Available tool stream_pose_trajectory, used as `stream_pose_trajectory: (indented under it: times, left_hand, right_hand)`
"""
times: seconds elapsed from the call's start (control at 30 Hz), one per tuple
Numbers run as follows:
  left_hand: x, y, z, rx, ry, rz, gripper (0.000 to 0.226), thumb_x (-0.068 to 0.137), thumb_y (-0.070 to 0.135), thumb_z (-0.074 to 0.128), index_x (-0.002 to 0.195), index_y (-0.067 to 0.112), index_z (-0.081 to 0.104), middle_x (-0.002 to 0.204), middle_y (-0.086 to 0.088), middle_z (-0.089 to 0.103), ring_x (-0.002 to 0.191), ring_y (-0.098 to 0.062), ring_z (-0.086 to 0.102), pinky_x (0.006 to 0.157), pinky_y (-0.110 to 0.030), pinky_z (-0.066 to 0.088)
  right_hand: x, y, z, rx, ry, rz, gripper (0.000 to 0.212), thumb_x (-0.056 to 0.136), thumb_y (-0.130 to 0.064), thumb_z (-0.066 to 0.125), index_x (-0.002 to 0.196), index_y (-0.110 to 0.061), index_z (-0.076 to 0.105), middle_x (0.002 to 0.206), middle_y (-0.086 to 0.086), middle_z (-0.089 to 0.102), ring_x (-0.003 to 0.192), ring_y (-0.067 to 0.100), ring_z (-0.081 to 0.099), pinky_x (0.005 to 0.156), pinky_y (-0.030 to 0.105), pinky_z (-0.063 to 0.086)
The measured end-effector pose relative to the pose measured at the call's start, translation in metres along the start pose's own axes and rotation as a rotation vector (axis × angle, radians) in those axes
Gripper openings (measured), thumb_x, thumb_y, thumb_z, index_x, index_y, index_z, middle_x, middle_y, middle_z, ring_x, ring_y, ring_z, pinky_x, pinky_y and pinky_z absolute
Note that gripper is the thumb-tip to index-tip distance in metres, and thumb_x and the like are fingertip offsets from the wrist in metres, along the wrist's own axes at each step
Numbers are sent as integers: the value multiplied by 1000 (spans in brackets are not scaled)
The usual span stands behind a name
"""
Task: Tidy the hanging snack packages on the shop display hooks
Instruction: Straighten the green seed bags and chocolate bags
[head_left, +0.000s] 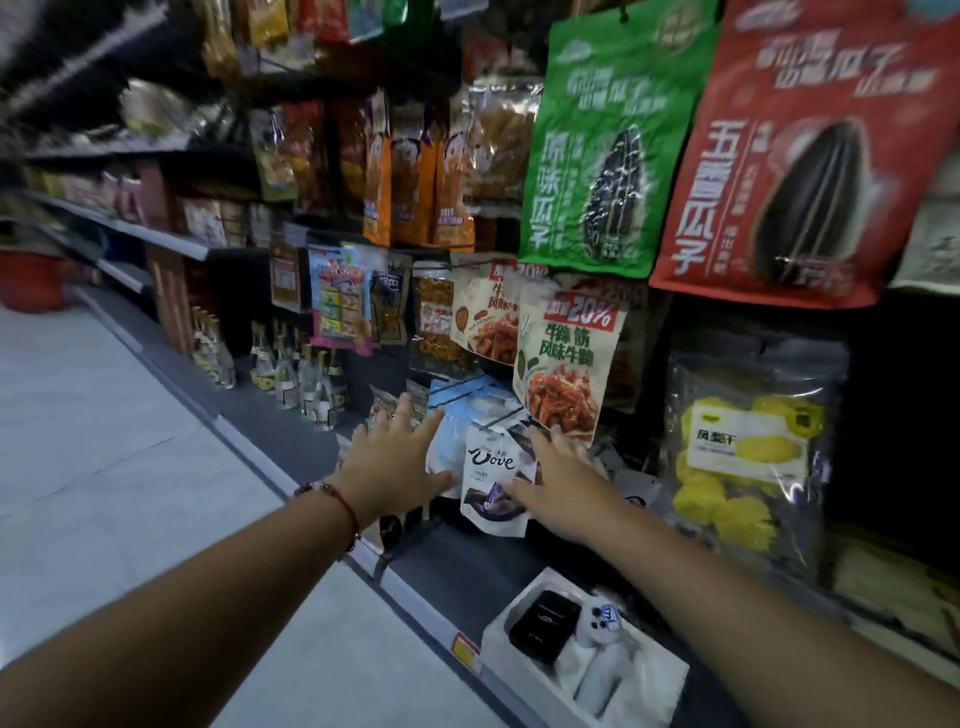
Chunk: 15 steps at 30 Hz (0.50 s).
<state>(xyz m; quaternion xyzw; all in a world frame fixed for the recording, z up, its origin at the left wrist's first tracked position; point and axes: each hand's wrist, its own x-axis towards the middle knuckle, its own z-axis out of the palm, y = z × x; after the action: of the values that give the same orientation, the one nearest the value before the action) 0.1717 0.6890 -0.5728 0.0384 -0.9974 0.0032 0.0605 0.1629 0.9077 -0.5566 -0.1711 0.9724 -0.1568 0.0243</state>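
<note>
Head view: both my grips released, fingers spread, left hand (397, 462) and right hand (558, 486) flanking the upright Dove pouch (492, 478) low on the display, right nearer, almost touching.

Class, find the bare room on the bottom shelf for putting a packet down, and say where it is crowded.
Free: the dark shelf between the Dove packet and the white box. Crowded: the hanging packets above both hands, left hand and right hand, and the bottles further left.
</note>
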Motion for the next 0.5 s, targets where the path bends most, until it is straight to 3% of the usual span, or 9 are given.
stream_pose_trajectory:
  times: [0.13,0.27,0.5]
  left_hand:
    - [-17,16,-56,38,8,41,95,87,78,41,158,37,-9,167,-10,-14,151,-41,8,118,-58,21]
    - [-23,35,-114,38,44,93,97,87,79,41,157,37,-12,167,-9,-11,152,-40,9,119,-59,20]
    - [-20,65,-163,40,72,186,96,88,77,42,157,37,-12,168,-9,-8,153,-37,9,118,-56,24]
  right_hand:
    - [-22,-7,-52,-20,28,-1,83,96,-65,41,159,-30,1,167,5,-9,153,33,-6,123,49,2]
    - [-39,-15,-109,-19,38,-5,78,96,-65,42,158,-27,13,168,4,-8,153,33,-7,123,52,2]
    - [-54,-15,-165,-62,71,-7,84,94,-68,43,160,-31,4,168,4,-5,153,34,-5,121,52,3]
